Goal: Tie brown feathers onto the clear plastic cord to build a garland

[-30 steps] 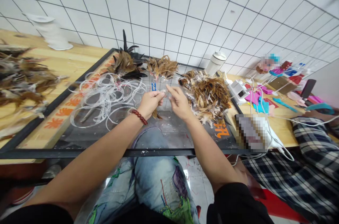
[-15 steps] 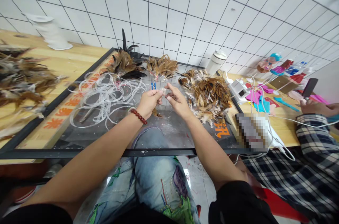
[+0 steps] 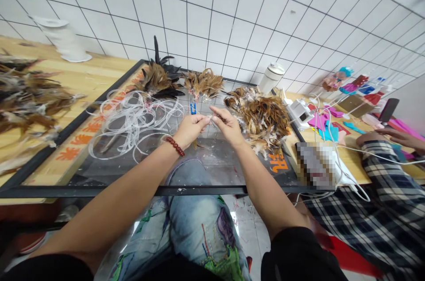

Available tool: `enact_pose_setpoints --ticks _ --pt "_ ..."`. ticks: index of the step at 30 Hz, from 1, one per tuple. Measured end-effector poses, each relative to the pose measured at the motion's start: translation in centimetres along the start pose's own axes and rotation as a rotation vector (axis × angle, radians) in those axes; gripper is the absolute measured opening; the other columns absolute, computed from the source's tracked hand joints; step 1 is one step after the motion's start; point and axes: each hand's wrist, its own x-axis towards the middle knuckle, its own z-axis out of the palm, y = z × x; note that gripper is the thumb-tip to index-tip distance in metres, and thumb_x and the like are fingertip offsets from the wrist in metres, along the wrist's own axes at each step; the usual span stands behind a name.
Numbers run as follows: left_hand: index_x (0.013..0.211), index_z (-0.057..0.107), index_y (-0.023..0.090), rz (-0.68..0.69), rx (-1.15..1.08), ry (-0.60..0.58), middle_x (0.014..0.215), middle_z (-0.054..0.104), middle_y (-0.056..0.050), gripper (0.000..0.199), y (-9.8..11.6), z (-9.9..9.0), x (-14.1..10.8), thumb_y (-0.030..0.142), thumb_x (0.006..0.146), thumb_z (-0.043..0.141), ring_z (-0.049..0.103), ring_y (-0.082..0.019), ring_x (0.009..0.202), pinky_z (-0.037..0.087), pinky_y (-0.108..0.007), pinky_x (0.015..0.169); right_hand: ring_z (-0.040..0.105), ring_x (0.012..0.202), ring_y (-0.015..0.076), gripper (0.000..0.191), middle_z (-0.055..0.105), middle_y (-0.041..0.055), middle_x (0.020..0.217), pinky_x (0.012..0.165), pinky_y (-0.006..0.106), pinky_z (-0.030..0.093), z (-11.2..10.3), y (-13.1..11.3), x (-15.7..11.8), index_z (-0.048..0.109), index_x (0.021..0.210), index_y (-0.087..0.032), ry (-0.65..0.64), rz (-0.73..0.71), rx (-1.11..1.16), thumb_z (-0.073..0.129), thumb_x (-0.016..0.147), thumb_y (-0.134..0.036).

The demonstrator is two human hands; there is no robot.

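My left hand (image 3: 192,128), with a red bead bracelet at the wrist, is pinched over the glass-topped board. Its fingertips meet those of my right hand (image 3: 228,125), whose thumb and forefinger are also closed together. Whatever lies between the fingertips is too small to make out. A brown feather tip (image 3: 197,144) shows just below my left hand. Behind the hands are a blue tool (image 3: 193,107) and a bundle of brown feathers (image 3: 203,83). A loose heap of brown feathers (image 3: 262,117) lies right of my right hand.
Tangled white tubing (image 3: 129,123) lies at left, with a dark feather bundle (image 3: 158,79) behind it. A white spool (image 3: 68,39) and more feathers (image 3: 29,99) are far left. A white cup (image 3: 271,77) stands by the wall. At right are cables, and another person's sleeve (image 3: 381,165).
My two hands have moved slightly down and their fingertips have come together. The feather below my left hand shows less. The other person's hands at the right have shifted, away from the dark upright object.
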Motion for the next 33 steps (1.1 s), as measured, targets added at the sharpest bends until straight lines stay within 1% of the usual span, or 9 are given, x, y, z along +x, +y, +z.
enact_pose_setpoints --ticks 6,9,13,16,19,21,23,28,33 --pt "0.060 0.062 0.013 0.009 -0.037 -0.145 0.046 0.048 0.002 0.019 0.4 -0.2 -0.3 0.029 0.071 0.064 0.043 -0.009 0.047 0.035 -0.022 0.051 0.056 0.084 0.0141 0.023 0.060 0.0015 0.082 0.084 0.030 0.044 -0.1 -0.6 0.0 0.068 0.087 -0.021 -0.034 -0.009 0.088 0.056 0.085 -0.041" --pt "0.064 0.063 0.013 -0.070 -0.118 -0.201 0.050 0.053 0.001 0.023 0.4 -0.2 -0.3 0.035 0.071 0.068 0.048 -0.009 0.049 0.040 -0.022 0.054 0.053 0.073 0.0124 0.023 0.055 -0.0009 0.072 0.076 0.028 0.044 0.1 -0.4 0.0 0.062 0.079 -0.019 0.005 0.047 0.112 0.055 0.085 -0.039" --pt "0.073 0.065 0.012 -0.187 -0.221 -0.198 0.062 0.063 -0.005 0.030 0.2 0.1 -0.4 0.042 0.072 0.068 0.057 -0.012 0.055 0.047 -0.026 0.060 0.052 0.070 0.0117 0.022 0.055 -0.0010 0.072 0.073 0.026 0.043 0.3 0.0 0.0 0.060 0.077 -0.018 0.093 0.085 0.052 0.054 0.084 -0.037" --pt "0.066 0.064 0.011 -0.163 -0.158 -0.174 0.053 0.058 -0.002 0.022 0.1 0.3 -0.5 0.032 0.074 0.067 0.052 -0.010 0.049 0.043 -0.022 0.054 0.054 0.070 0.0118 0.020 0.056 -0.0006 0.072 0.072 0.026 0.044 0.6 -0.2 -0.2 0.061 0.076 -0.018 0.099 0.069 0.022 0.054 0.084 -0.035" --pt "0.060 0.063 0.011 -0.111 -0.087 -0.061 0.044 0.051 0.001 0.017 0.1 0.5 -0.4 0.020 0.074 0.064 0.047 -0.008 0.043 0.037 -0.019 0.048 0.056 0.076 0.0132 0.021 0.061 0.0011 0.077 0.076 0.027 0.045 0.8 -0.4 -0.3 0.064 0.079 -0.018 0.140 0.086 0.001 0.055 0.083 -0.036" --pt "0.061 0.062 0.012 -0.079 -0.136 0.081 0.044 0.050 0.002 0.017 0.2 0.3 -0.1 0.019 0.076 0.061 0.047 -0.007 0.043 0.037 -0.018 0.047 0.059 0.080 0.0142 0.023 0.065 0.0026 0.083 0.078 0.028 0.046 0.8 -0.4 0.3 0.067 0.085 -0.018 0.230 0.162 -0.033 0.052 0.084 -0.036" --pt "0.063 0.059 0.014 -0.045 -0.270 0.251 0.045 0.047 0.004 0.018 0.4 -0.2 0.5 0.020 0.079 0.057 0.047 -0.007 0.043 0.037 -0.017 0.045 0.061 0.082 0.0151 0.022 0.068 0.0032 0.087 0.079 0.028 0.047 0.6 -0.3 1.7 0.069 0.088 -0.017 0.247 0.255 -0.128 0.053 0.083 -0.032" --pt "0.065 0.050 0.016 0.027 -0.594 0.588 0.047 0.037 0.007 0.021 1.2 -2.6 1.9 0.020 0.086 0.050 0.033 -0.004 0.036 0.027 -0.015 0.035 0.064 0.085 0.0177 0.012 0.072 0.0020 0.085 0.083 0.030 0.046 0.3 -0.5 7.4 0.073 0.081 -0.020 -0.152 0.296 -0.594 0.064 0.074 -0.019" --pt "0.067 0.049 0.017 0.023 -0.656 0.692 0.049 0.037 0.008 0.022 1.5 -3.6 2.3 0.022 0.088 0.048 0.025 -0.002 0.033 0.020 -0.015 0.032 0.064 0.091 0.0205 0.014 0.073 0.0042 0.090 0.081 0.030 0.045 2.8 0.0 11.0 0.074 0.083 -0.023 -0.309 0.304 -0.831 0.062 0.076 -0.022"
